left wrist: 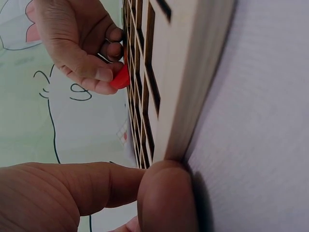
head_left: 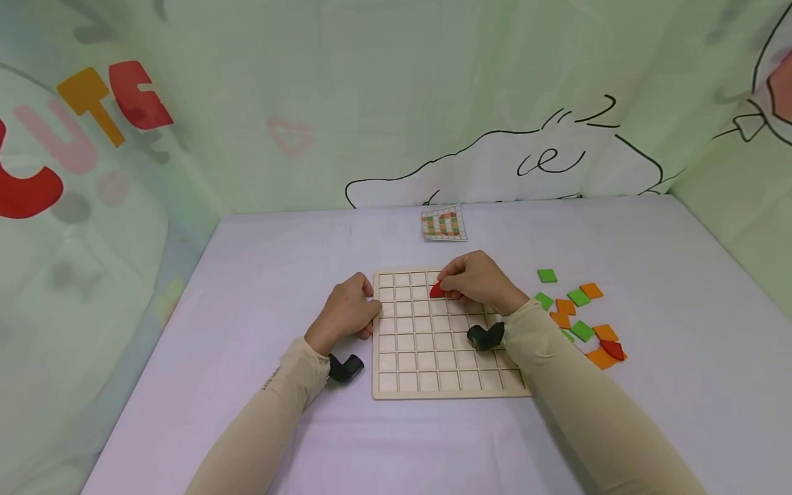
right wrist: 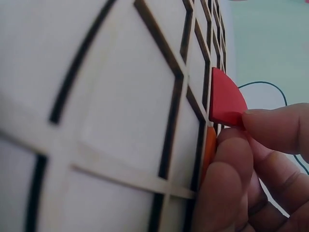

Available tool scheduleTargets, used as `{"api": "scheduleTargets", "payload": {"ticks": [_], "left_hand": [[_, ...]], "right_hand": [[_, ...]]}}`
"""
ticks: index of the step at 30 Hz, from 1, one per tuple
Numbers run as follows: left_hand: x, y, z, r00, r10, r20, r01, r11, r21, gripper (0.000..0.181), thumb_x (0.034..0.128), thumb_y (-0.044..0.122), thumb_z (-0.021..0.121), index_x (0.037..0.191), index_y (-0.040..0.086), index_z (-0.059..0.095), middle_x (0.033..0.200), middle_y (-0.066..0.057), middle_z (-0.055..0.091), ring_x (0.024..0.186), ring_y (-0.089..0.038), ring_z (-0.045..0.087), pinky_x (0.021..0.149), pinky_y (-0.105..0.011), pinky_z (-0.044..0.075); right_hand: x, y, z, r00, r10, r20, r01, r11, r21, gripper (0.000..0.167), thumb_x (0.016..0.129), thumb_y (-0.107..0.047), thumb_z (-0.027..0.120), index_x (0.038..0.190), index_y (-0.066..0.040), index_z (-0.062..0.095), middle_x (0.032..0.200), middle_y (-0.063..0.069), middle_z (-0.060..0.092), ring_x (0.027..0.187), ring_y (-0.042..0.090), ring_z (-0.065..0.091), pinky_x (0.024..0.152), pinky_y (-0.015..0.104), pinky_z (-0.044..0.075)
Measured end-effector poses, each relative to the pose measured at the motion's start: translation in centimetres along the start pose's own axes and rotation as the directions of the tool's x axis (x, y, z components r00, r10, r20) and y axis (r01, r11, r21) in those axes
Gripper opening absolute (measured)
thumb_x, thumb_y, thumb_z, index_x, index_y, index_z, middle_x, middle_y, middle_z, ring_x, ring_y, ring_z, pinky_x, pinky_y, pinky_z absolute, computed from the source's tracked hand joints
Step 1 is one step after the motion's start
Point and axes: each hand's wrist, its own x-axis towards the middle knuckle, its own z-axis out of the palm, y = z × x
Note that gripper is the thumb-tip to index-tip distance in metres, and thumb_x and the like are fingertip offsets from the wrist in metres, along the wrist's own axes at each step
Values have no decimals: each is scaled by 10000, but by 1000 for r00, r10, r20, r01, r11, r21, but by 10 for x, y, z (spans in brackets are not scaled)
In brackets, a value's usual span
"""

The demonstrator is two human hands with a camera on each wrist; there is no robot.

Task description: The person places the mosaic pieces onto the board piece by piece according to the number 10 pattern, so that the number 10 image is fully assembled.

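A square wooden grid board [head_left: 427, 342] lies flat on the table. My left hand [head_left: 348, 307] grips its left edge; in the left wrist view the thumb and a finger meet at the board's rim [left wrist: 186, 96]. Over the upper part of the grid, my right hand [head_left: 479, 278] pinches a red quarter-round tile [right wrist: 227, 99] between thumb and fingers. That tile stands tilted at the surface of the grid. Just beside it, an orange tile [right wrist: 208, 150] shows on the board, partly hidden by the right fingers.
Right of the board lie loose green tiles [head_left: 582, 331], orange tiles [head_left: 591, 291] and a red tile [head_left: 612, 350], some overlapping. Behind the board is a small printed pattern card [head_left: 443, 223]. A printed cloth backdrop [head_left: 278, 82] encloses the table.
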Motion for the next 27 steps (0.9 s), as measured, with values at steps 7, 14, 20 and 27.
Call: {"api": "scheduleTargets", "payload": {"ticks": [7,14,20,27], "left_hand": [[0,0,0,1000,8,-3,-8,1000,5,151,912,17,568,1054,21,518,557,-93,628,418,-137,590,427,-263,567],[2,0,0,1000,10,-7,-10,1000,13,145,918,23,576,1051,23,520,553,-88,629,411,-132,587,417,-254,555],[1,-1,0,1000,10,-6,-10,1000,5,148,907,11,566,1048,17,521,553,-85,627,410,-128,587,419,-256,561],[-1,0,0,1000,3,-4,-3,1000,11,142,909,12,573,1039,19,517,546,-83,626,410,-128,585,417,-247,554]], "right_hand": [[0,1,1,1000,0,-11,0,1000,-13,163,965,-86,688,1077,14,752,836,70,704,713,170,605,611,254,564],[1,2,1,1000,6,-19,-7,1000,-15,180,972,-100,690,1106,4,751,855,69,713,717,167,601,615,253,557],[-2,2,1,1000,-11,-18,10,1000,-15,194,978,-100,676,1117,12,752,884,82,725,733,174,612,634,256,572],[-3,3,0,999,-28,-19,27,999,-40,215,985,-93,632,1108,23,765,830,86,712,712,175,616,639,265,589]]}}
